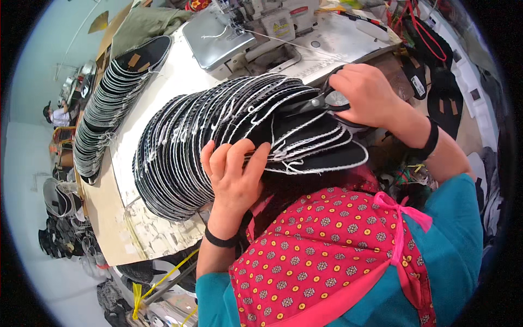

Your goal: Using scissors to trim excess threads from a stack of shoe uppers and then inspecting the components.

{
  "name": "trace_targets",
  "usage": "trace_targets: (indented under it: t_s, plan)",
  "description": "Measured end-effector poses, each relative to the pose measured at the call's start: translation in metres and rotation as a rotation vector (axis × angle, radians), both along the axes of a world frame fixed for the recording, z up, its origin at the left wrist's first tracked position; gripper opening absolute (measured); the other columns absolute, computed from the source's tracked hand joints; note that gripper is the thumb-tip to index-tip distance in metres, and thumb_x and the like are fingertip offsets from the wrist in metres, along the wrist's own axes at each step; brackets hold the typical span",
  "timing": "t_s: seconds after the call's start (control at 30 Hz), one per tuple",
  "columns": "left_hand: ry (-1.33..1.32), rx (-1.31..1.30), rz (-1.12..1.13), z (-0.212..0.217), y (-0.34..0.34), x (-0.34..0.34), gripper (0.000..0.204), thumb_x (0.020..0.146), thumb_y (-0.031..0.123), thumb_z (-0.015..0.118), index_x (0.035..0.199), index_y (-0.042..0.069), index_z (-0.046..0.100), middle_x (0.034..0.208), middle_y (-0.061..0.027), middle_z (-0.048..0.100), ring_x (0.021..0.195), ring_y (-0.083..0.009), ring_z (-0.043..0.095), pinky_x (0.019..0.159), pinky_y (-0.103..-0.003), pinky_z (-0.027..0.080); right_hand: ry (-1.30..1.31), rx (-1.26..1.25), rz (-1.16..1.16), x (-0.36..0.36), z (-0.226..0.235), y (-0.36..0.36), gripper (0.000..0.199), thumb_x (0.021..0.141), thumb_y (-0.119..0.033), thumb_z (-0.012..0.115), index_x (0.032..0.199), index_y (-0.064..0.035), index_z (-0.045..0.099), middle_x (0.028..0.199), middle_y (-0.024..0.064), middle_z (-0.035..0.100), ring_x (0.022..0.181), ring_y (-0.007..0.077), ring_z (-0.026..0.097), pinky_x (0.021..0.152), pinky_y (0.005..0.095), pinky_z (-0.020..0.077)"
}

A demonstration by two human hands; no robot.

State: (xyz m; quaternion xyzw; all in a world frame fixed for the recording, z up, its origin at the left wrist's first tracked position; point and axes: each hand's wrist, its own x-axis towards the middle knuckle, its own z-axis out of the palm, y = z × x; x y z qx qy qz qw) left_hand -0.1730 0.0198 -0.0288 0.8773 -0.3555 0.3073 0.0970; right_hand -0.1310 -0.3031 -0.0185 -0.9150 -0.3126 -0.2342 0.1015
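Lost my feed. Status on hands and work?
Left hand on stack of black white-stitched fabric pieces. Right hand closed on black thread snips. Nothing obstructing.

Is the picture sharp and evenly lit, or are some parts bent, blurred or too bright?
Head view: bright, even light, with soft shadows under the left hand; the stack of black stitched pieces and the right hand holding scissors are sharp; the sewing machine is slightly overexposed; the table edge bends toward the rim; the corners are black.
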Motion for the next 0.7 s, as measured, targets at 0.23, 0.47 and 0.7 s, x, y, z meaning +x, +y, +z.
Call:
trace_targets:
  t_s: [0.23, 0.47, 0.7]
  plan:
    - [0.063, -0.014, 0.004, 0.005, 0.001, -0.002, 0.03, 0.077, 0.009, 0.064, 0.105, 0.016, 0.072, 0.117, -0.0012, 0.064, 0.108, -0.022, 0.052, 0.106, -0.045, 0.035, 0.17, -0.044, 0.067, -0.006, -0.016, 0.009, 0.037, 0.071, -0.034, 0.081, 0.081, -0.0066, 0.057, 0.07, 0.0108, 0.062, 0.07, 0.0342, 0.065, 0.064, 0.0447, 0.052]
    - [0.101, -0.019, 0.029, 0.005, 0.003, -0.007, 0.03, 0.075, 0.007, 0.065, 0.103, 0.014, 0.074, 0.118, -0.0035, 0.062, 0.109, -0.0249, 0.051, 0.105, -0.049, 0.037, 0.161, 0.073, 0.195, -0.001, 0.001, -0.023, 0.031, 0.072, -0.03, 0.079, 0.08, -0.0078, 0.058, 0.067, 0.011, 0.058, 0.065, 0.0341, 0.061, 0.059, 0.0449, 0.0478]
    - [0.075, -0.016, 0.049, 0.009, -0.001, -0.008, 0.033, 0.075, 0.008, 0.065, 0.105, 0.019, 0.075, 0.136, -0.0077, 0.058, 0.115, -0.0262, 0.05, 0.105, -0.047, 0.036, 0.046, -0.006, 0.083, 0.017, -0.004, 0.009, 0.036, 0.07, -0.032, 0.079, 0.082, -0.0059, 0.057, 0.078, 0.0122, 0.064, 0.081, 0.0328, 0.064, 0.072, 0.0434, 0.0515]
